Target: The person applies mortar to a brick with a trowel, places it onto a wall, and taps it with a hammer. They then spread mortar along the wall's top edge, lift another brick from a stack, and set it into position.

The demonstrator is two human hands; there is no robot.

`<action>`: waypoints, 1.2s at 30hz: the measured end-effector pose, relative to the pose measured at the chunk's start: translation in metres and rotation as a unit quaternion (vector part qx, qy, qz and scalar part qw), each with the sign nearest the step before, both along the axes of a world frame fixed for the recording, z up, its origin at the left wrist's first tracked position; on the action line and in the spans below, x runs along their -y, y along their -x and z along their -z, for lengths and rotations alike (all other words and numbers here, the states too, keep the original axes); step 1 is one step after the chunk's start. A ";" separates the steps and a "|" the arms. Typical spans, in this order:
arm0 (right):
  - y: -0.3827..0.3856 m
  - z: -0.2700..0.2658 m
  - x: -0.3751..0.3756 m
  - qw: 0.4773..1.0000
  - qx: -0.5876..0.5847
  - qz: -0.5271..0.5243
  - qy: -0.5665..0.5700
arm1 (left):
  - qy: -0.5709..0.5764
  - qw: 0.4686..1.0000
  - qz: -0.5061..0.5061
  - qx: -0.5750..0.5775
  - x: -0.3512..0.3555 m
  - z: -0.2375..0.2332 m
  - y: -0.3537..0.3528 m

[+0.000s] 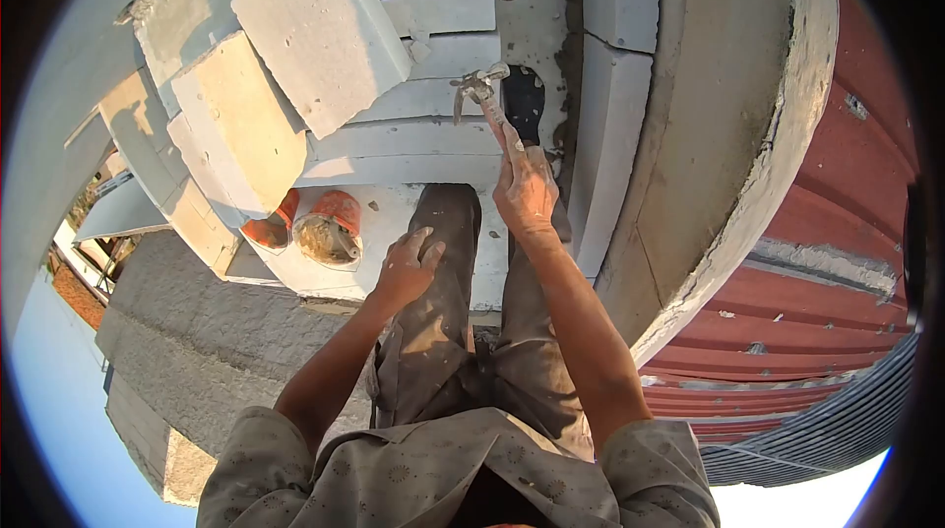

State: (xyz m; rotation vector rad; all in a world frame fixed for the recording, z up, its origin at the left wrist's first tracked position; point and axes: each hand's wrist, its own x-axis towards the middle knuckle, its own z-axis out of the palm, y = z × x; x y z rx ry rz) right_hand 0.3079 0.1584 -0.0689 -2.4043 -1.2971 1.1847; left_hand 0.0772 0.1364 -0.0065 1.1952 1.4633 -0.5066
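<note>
My right hand [528, 191] is wrapped round the handle of a claw hammer [481, 88], whose metal head points up and to the left, above the stacked white blocks. Dried, pale material coats the hammer. Over my left thigh rests my left hand [409, 269], holding nothing, its fingers apart. Left of that hand, an orange bucket [332, 227] with greyish contents stands on a pale ledge, beside a second orange container [270, 223].
Pale blocks [320, 36] lie stacked ahead and to the left. A low wall [719, 105] runs along the right, beyond it a red corrugated roof [787, 272] and black coiled tubing [837, 434]. My dark shoe [524, 100] stands beside the blocks.
</note>
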 end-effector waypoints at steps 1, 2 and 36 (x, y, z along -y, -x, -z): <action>0.018 0.016 0.003 1.000 -0.019 -0.006 0.000 | 0.056 0.998 0.011 -0.027 0.017 -0.026 0.018; 0.038 0.036 0.008 0.999 -0.047 -0.008 0.012 | 0.028 0.999 -0.014 -0.019 0.040 -0.042 0.032; 0.415 0.056 0.072 0.827 -0.331 -0.172 0.420 | 0.001 0.893 -0.427 -0.140 0.216 -0.057 0.136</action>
